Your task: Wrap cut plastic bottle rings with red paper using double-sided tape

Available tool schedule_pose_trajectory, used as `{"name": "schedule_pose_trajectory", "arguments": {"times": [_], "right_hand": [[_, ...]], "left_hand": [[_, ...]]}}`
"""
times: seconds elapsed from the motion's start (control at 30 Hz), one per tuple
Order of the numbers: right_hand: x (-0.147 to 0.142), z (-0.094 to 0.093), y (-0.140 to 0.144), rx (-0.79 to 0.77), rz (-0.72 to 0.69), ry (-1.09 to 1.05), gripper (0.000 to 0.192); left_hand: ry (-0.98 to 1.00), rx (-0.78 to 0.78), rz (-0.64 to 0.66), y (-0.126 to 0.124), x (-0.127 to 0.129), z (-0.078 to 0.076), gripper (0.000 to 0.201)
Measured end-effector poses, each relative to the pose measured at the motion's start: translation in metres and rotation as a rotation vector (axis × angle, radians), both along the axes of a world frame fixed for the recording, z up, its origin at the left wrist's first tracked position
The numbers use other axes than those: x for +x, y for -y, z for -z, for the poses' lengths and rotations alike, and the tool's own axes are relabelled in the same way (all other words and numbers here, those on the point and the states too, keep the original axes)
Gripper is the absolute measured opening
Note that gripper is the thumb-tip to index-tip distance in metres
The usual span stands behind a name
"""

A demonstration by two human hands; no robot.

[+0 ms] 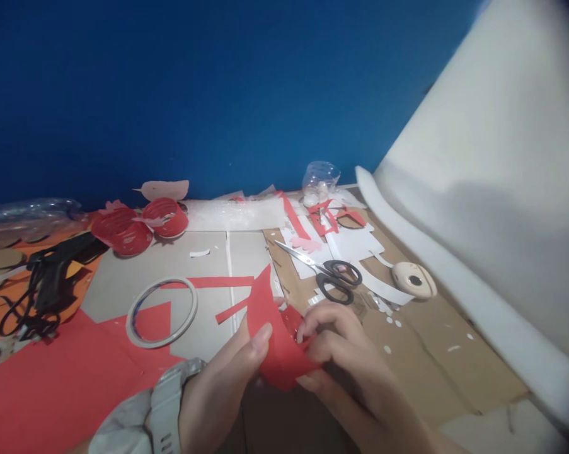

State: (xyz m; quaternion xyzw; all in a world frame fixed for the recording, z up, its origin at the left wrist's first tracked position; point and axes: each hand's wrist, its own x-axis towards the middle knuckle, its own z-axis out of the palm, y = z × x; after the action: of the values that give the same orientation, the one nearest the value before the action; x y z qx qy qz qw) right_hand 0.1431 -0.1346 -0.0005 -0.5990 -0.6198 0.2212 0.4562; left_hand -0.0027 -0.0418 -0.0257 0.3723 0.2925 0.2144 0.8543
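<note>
A piece of red paper (272, 334) with a pointed top is held up between both hands, low in the middle of the view. My left hand (227, 372), with a pale watch at the wrist, pinches its left edge with the thumb on the front. My right hand (341, 353) grips its right side, fingers curled over the paper. Black-handled scissors (329, 274) lie on cardboard just beyond my right hand.
A thin ring (161, 312) lies on a large red sheet (52, 384) at left. Red paper lanterns (140, 227) and a black glue gun (52, 271) sit further left. A tape roll (414, 279), a clear plastic bottle piece (319, 180) and white foam roll (477, 221) are at right.
</note>
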Motion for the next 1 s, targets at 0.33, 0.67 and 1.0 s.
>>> {"name": "schedule_pose_trajectory", "arguments": {"times": [0.33,0.67,1.0], "right_hand": [[0.000,-0.006,0.000,-0.063,0.016,0.043,0.019],[0.002,-0.003,-0.004,0.106,0.000,0.093,0.008],[0.001,-0.008,-0.004,0.052,-0.108,0.075,0.020]], "left_hand": [[-0.091,0.241,-0.012,0.001,-0.007,-0.014,0.040],[-0.048,0.258,-0.003,-0.003,-0.006,-0.015,0.037],[-0.008,0.257,0.049,-0.004,-0.008,-0.014,0.034]]}}
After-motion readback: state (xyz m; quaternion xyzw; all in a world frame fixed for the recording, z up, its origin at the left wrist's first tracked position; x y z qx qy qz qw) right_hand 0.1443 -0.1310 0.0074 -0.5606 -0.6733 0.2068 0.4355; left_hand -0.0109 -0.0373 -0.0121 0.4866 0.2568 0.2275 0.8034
